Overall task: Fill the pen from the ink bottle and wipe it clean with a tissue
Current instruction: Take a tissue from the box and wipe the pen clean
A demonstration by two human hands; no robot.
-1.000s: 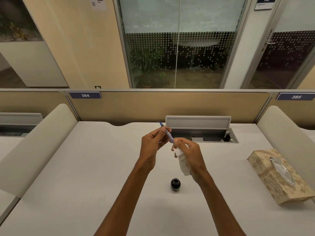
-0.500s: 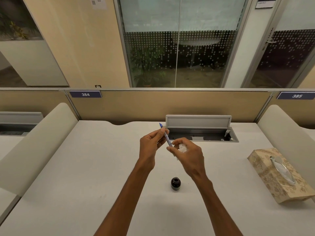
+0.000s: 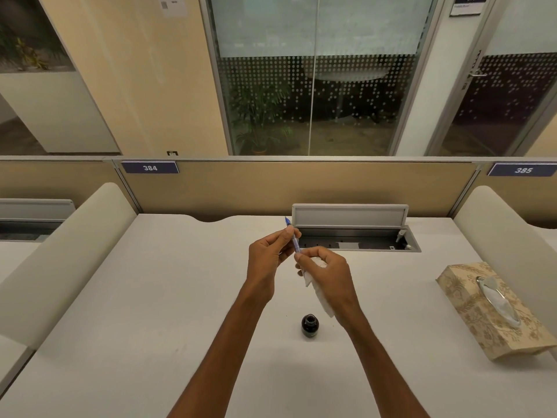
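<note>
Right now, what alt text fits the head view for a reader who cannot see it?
Above a white desk, the left hand holds a blue pen upright while the right hand wraps a white tissue around its lower end. An uncapped ink bottle stands below them; a patterned tissue box lies at right.

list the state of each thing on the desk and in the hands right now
pen: held tilted in left hand, lower end inside the tissue
tissue: bunched in right hand, wrapped round the pen's lower end
ink bottle: upright on desk, apparently uncapped
tissue box: on desk, tissue showing in its slot
cable hatch: lid up
</note>
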